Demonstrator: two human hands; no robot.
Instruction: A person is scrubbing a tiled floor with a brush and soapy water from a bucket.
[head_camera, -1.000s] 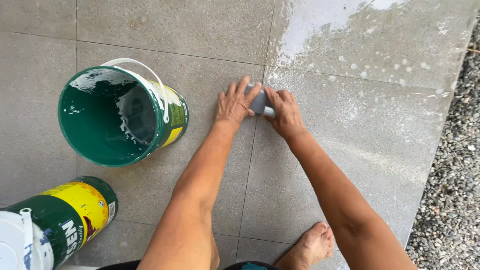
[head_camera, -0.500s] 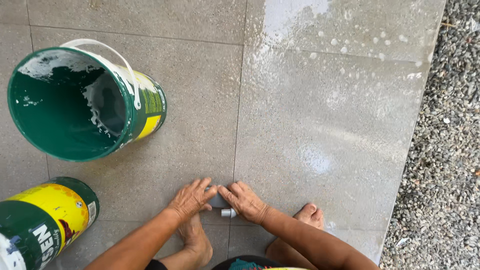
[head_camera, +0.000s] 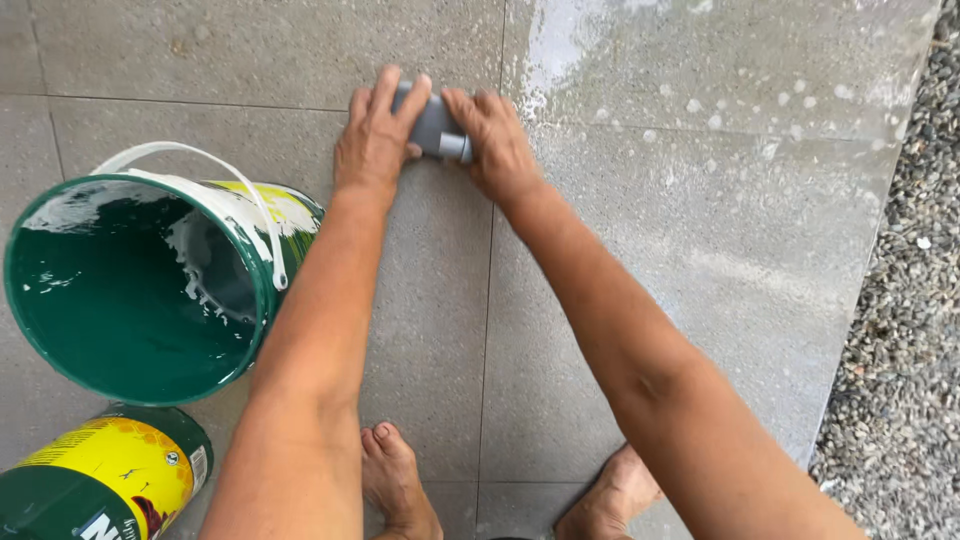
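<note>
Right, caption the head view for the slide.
Both hands, left hand and right hand, press a small grey tool onto the tiled floor beside an open green bucket.

Bucket (head_camera: 130, 290) left of arms, gravel (head_camera: 900, 330) right

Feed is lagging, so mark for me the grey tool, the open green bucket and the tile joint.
grey tool (head_camera: 437, 127), head view, bare middle between the hands.
open green bucket (head_camera: 262, 300), head view, right rim.
tile joint (head_camera: 487, 330), head view, line between the forearms.

An open green pail (head_camera: 140, 290) with a yellow label stands left. A second green-and-yellow labelled pail (head_camera: 100, 485) lies at bottom left.
</note>
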